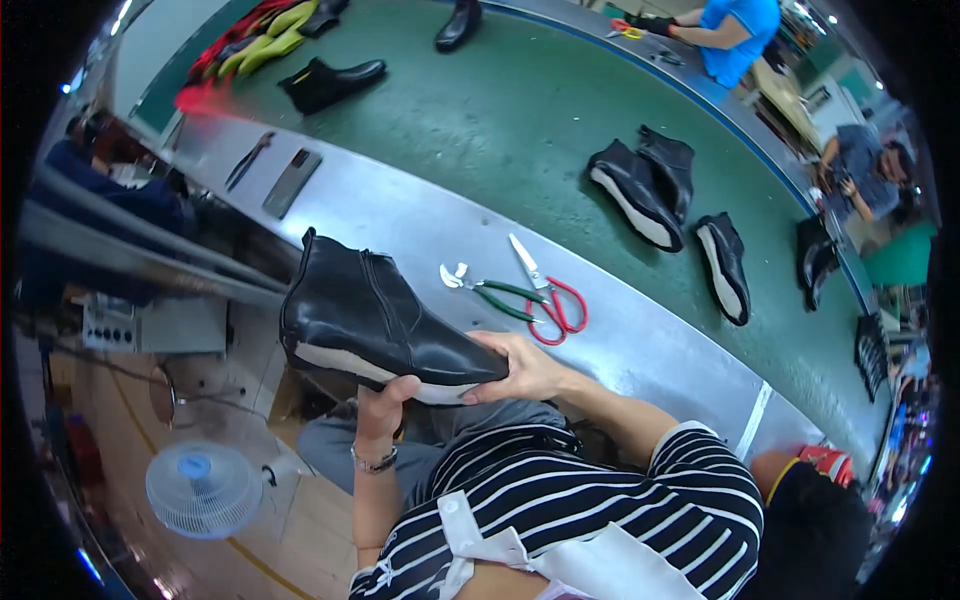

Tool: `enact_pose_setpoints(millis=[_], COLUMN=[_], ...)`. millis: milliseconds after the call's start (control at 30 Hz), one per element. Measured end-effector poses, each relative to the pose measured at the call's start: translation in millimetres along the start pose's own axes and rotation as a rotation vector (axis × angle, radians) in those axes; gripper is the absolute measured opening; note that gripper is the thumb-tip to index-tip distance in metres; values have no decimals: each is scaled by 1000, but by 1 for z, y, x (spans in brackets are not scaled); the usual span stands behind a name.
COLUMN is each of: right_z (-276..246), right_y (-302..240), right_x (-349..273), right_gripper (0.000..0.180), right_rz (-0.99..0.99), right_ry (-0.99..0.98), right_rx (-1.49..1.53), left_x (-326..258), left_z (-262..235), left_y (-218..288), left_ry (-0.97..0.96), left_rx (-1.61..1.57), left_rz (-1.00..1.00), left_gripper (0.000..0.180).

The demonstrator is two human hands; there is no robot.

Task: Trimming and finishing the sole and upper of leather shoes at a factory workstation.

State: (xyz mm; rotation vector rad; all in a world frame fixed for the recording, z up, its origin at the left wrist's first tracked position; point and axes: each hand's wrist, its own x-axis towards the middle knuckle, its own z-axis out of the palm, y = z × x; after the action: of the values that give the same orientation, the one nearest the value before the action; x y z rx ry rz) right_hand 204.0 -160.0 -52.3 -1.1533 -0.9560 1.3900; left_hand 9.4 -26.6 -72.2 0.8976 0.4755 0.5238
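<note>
Both my hands are on a black leather ankle boot (350, 305) with a side zip and a pale, unsoled bottom edge. It is held tilted over the near edge of the metal bench (400, 225). My right hand (525, 367) wraps round the toe. My left hand (387, 405) grips the boot's underside near the middle, its thumb on the pale edge; the other fingers are partly hidden. Just beyond the toe lie pincers with green handles (505, 300) and scissors with red handles (562, 312), which touch or overlap.
A green conveyor belt (480, 130) carries several black boots, including a pair (640, 195) and a single one (723, 268). A phone (292, 183) and a thin dark tool (250, 160) lie at the bench's left. A fan (203, 490) stands lower left; co-workers sit across the belt.
</note>
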Motion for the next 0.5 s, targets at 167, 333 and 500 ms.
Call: enact_pose_setpoints(millis=[167,333,500], right_z=[-10,-73,-168], right_y=[4,14,12], right_x=[-23,0,28], right_gripper=[44,37,64], right_rz=[-75,-42,-60], right_ry=[435,893,1313], right_rx=[161,68,-520], left_x=[38,33,25], left_z=[37,44,15], left_y=[1,0,-18], left_ry=[-179,-169,-100], left_rx=[387,430,526], left_rz=[109,1,-139], left_gripper=[92,96,84])
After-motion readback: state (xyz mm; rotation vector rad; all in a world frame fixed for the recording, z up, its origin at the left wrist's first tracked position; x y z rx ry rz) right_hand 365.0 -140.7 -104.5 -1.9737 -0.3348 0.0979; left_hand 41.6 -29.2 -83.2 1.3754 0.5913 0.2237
